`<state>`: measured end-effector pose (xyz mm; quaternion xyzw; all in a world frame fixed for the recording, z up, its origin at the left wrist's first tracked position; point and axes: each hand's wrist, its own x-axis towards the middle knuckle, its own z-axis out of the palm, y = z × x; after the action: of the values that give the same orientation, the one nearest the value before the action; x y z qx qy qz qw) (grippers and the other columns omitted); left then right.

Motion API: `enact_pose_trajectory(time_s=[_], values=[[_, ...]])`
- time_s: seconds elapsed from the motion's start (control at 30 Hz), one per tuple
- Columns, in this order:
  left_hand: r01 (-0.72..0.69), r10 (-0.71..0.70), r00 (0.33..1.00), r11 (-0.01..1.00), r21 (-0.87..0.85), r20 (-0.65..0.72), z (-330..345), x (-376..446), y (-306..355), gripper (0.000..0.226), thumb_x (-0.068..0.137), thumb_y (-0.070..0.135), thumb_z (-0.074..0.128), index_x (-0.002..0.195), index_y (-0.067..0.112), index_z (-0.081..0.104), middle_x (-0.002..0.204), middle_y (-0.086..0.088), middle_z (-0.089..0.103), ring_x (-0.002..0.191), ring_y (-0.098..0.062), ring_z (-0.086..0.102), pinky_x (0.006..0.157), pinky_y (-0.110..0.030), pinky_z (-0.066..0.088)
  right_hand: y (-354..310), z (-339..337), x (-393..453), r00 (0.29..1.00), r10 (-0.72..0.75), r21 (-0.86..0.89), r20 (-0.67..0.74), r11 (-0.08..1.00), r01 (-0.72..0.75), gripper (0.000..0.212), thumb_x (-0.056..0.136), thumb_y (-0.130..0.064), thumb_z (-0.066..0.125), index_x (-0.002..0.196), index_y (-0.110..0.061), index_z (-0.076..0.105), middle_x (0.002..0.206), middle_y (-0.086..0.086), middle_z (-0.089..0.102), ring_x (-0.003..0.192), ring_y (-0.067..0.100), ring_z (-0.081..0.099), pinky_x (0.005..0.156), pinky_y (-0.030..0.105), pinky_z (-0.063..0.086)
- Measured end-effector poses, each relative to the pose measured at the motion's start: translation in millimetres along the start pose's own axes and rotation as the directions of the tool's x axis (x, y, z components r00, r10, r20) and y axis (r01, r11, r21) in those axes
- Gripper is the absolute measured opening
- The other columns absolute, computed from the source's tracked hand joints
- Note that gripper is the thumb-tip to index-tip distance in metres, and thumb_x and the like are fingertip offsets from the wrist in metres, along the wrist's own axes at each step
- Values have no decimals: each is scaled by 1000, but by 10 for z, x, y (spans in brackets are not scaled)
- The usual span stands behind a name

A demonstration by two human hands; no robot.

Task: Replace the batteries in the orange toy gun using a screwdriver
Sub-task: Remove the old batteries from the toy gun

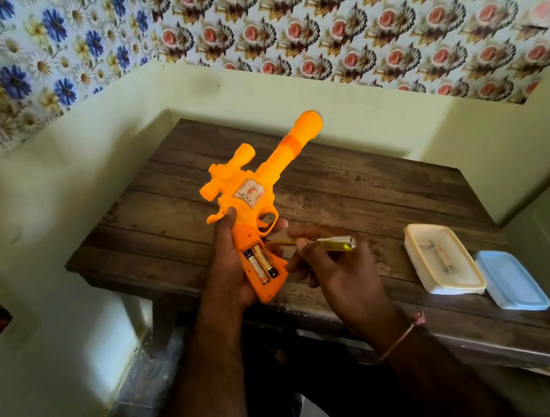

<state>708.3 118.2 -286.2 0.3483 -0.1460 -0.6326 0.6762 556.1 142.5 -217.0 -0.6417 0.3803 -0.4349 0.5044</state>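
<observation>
My left hand point(227, 271) grips the orange toy gun point(257, 189) by its handle, barrel pointing up and away over the wooden table point(353, 197). The handle's battery compartment is uncovered, and two batteries point(260, 263) lie side by side inside it. My right hand point(335, 267) holds a screwdriver point(328, 242) with a clear yellow handle, its thin shaft pointing left toward the gun's grip, just right of the compartment. The compartment cover is not visible.
A cream plastic container point(445, 260) without its lid stands on the table's right side with small items inside. Its pale blue lid point(511, 281) lies beside it near the edge. Walls close in behind and left of the table.
</observation>
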Motion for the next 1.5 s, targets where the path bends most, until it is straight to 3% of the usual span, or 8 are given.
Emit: enact_pose_trajectory(time_s=[0.2,0.3,0.43,0.6,1.0,1.27,1.37,1.5], values=[[56,-55,996,998,-15,66,15,8,-2,64,93,62,32,101,10,68,97,-14,72,81,-27,71,75,-42,53,56,29,-5,993,-110,-48,37,993,112,17,92,-4,58,96,-11,73,79,0,73,75,6,68,63,15,50],[62,-61,995,998,-8,84,19,7,-5,62,93,62,32,103,10,65,97,-13,72,79,-26,70,74,-40,55,126,41,4,994,-103,-62,30,992,105,19,87,-14,58,99,-18,73,91,0,75,88,13,70,74,26,56],[65,-67,993,998,21,100,29,2,-16,61,93,60,33,113,10,61,97,-14,72,80,-26,70,74,-39,56,180,49,11,996,-70,-82,45,994,74,22,89,-6,60,105,-15,73,101,-3,74,95,14,70,83,36,57],[48,-49,993,999,10,109,31,-7,-14,63,85,61,39,112,9,61,98,-14,71,83,-28,67,76,-40,54,181,45,32,997,-63,-129,50,989,69,22,90,-4,61,103,-18,73,97,-3,73,87,13,70,74,32,59],[21,-22,998,1000,19,54,23,11,-27,65,92,62,34,121,12,62,115,-21,65,104,-36,61,102,-55,39,143,-1,127,994,-65,-192,88,978,81,20,88,-3,62,97,-16,74,93,-4,74,86,6,69,72,17,54],[14,-15,999,1000,21,35,30,-28,-28,71,84,64,52,135,14,55,127,-24,56,115,-40,51,108,-59,30,52,-21,355,986,-15,-290,169,955,64,16,87,-4,59,88,-11,74,82,4,73,80,20,70,75,38,58],[3,-4,1000,997,74,9,37,-49,-17,65,88,62,48,131,15,59,126,-21,62,104,-33,63,95,-49,45,-37,-46,485,973,23,-326,229,944,54,15,90,-5,57,88,-2,72,77,12,73,73,23,69,66,27,56],[13,-21,998,991,133,63,38,-60,-36,51,94,56,41,115,16,64,82,-8,70,62,-17,64,66,-31,47,-135,-28,637,964,47,-407,260,911,65,18,91,-7,57,82,2,69,72,10,72,64,15,68,59,22,53]])
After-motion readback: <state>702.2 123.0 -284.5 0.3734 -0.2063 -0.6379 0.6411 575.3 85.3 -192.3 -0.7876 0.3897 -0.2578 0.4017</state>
